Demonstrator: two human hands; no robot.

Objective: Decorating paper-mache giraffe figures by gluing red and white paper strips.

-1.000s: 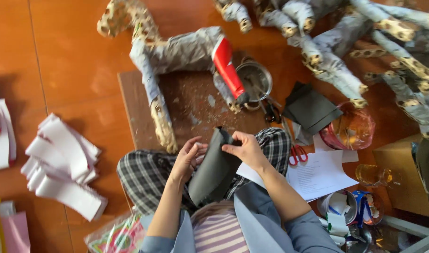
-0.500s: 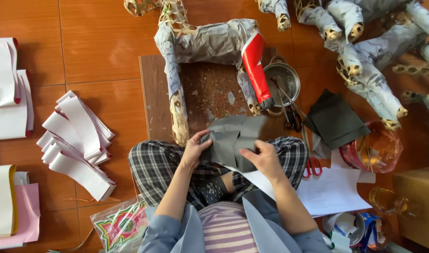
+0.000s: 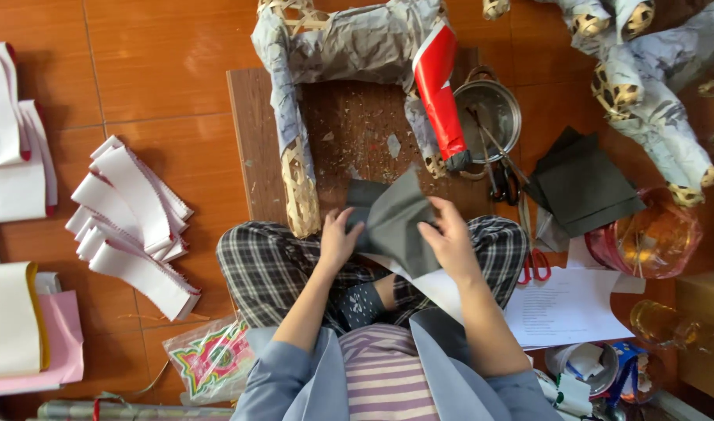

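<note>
I sit cross-legged in checked trousers on an orange tiled floor. A sheet of dark grey paper point(image 3: 392, 222) lies spread over my knees, held between both hands. My left hand point(image 3: 339, 236) grips its left edge and my right hand point(image 3: 453, 238) grips its right edge. Just beyond it stands a woven-bamboo animal frame point(image 3: 298, 168) wrapped in grey paper, with one leg covered in red paper point(image 3: 439, 97), on a wooden board point(image 3: 251, 140).
A metal pot point(image 3: 493, 113) with sticks sits right of the frame. A stack of dark paper point(image 3: 583, 187), red-handled scissors point(image 3: 532, 261) and a white printed sheet point(image 3: 563, 308) lie at my right. White paper strips point(image 3: 134, 222) are fanned out at left. More wrapped frames point(image 3: 657, 74) fill the top right.
The grey sheet was folded upright against my lap; now it is opened out and held flat between both hands. The view has dropped nearer to the board.
</note>
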